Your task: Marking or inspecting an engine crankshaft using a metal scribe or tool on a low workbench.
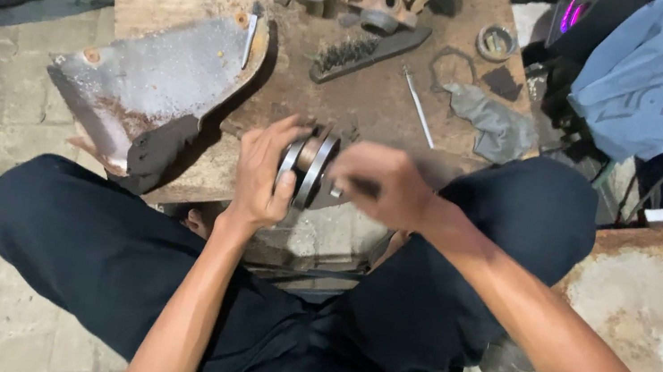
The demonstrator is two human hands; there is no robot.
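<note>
Both hands clasp metal bearing assembly (round).

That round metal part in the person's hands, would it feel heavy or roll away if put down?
The metal part looks solid steel, so probably heavy for its size. Its round discs suggest it could roll on the bench if laid on edge. Both the left hand and right hand grip it, hinting at weight or greasiness.
</note>
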